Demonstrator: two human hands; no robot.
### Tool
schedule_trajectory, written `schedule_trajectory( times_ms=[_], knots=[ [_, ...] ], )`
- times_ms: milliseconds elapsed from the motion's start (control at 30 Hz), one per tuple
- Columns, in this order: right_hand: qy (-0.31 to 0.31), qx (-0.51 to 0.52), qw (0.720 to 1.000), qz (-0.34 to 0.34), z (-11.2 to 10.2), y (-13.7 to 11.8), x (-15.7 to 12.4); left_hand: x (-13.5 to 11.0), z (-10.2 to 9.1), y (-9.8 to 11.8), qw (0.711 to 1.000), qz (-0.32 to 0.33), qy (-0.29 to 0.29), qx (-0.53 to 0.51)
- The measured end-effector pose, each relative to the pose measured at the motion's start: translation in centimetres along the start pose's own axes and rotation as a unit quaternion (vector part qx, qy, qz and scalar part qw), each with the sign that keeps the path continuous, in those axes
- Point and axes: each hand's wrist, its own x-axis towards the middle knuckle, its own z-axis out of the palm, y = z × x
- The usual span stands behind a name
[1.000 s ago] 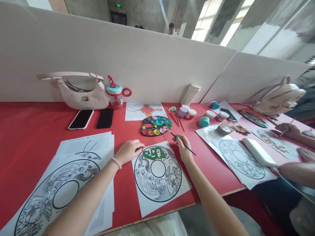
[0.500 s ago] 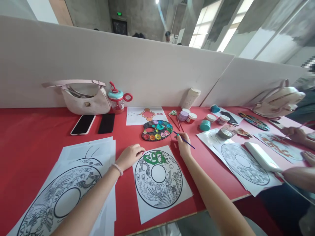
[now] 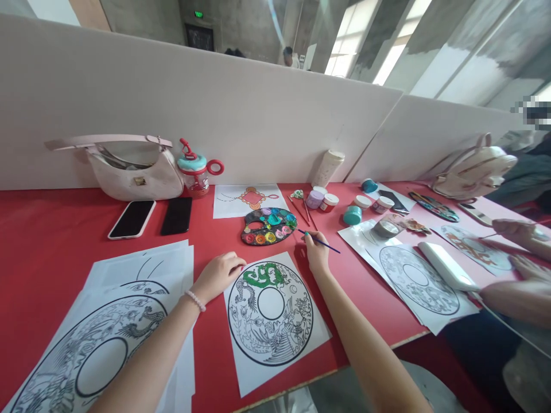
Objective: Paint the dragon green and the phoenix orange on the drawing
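A thin blue paintbrush (image 3: 323, 243) is gripped in my right hand (image 3: 317, 252), its tip at the right edge of the paint palette (image 3: 246, 237). The dark palette bears several dabs of colour, green among them. Below lies a sheet (image 3: 253, 381) with a round line drawing of a dragon and a phoenix. Part of the dragon (image 3: 261, 276) at the top is painted green; the rest is black outline. My left hand (image 3: 220, 275), a beaded bracelet on its wrist, lies with loosely bent fingers at the sheet's upper left corner.
Printed sheets (image 3: 142, 267) lie at left, below two phones (image 3: 132, 219). A handbag (image 3: 135, 175), a drinking cup (image 3: 196, 175) and a knot picture (image 3: 232, 198) stand or lie behind. Paint jars (image 3: 353, 215) are right of the palette. Another person's hands (image 3: 523, 235) work at far right.
The view has shifted slightly, so most things sit a little further left. The brush tip has drawn slightly back from the palette's paint to its edge. My left hand stays at the sheet's corner.
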Motion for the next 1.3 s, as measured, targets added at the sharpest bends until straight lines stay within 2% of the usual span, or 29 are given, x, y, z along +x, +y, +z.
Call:
schedule_trajectory(
  times_ms=[533, 700, 867, 1033, 1167, 1300],
  knots=[
    [0.048, 0.031, 0.998, 0.005, -0.2, -0.7, -0.4, -0.4, -0.5, 0.3, 1.000, -0.010, -0.012, 0.010],
    [0.044, 0.062, 0.997, -0.003, -0.2, -1.1, -0.6, -0.3, -0.5, 0.3, 1.000, -0.001, -0.007, 0.023],
    [0.003, 0.107, 0.994, -0.009, -0.2, -1.5, -1.0, -0.6, -0.5, 0.0, 0.999, 0.005, 0.005, 0.036],
    [-0.083, 0.121, 0.989, -0.010, -0.1, -1.5, -1.3, -1.0, -0.4, -0.6, 0.999, 0.002, 0.013, 0.043],
    [-0.143, 0.108, 0.984, -0.017, 0.2, -1.6, -1.3, -1.1, -0.5, -0.8, 0.999, -0.002, 0.014, 0.047],
    [-0.162, 0.066, 0.984, -0.031, 0.5, -2.3, -1.9, -1.0, -0.8, -0.7, 0.999, -0.003, 0.012, 0.049]
  ],
)
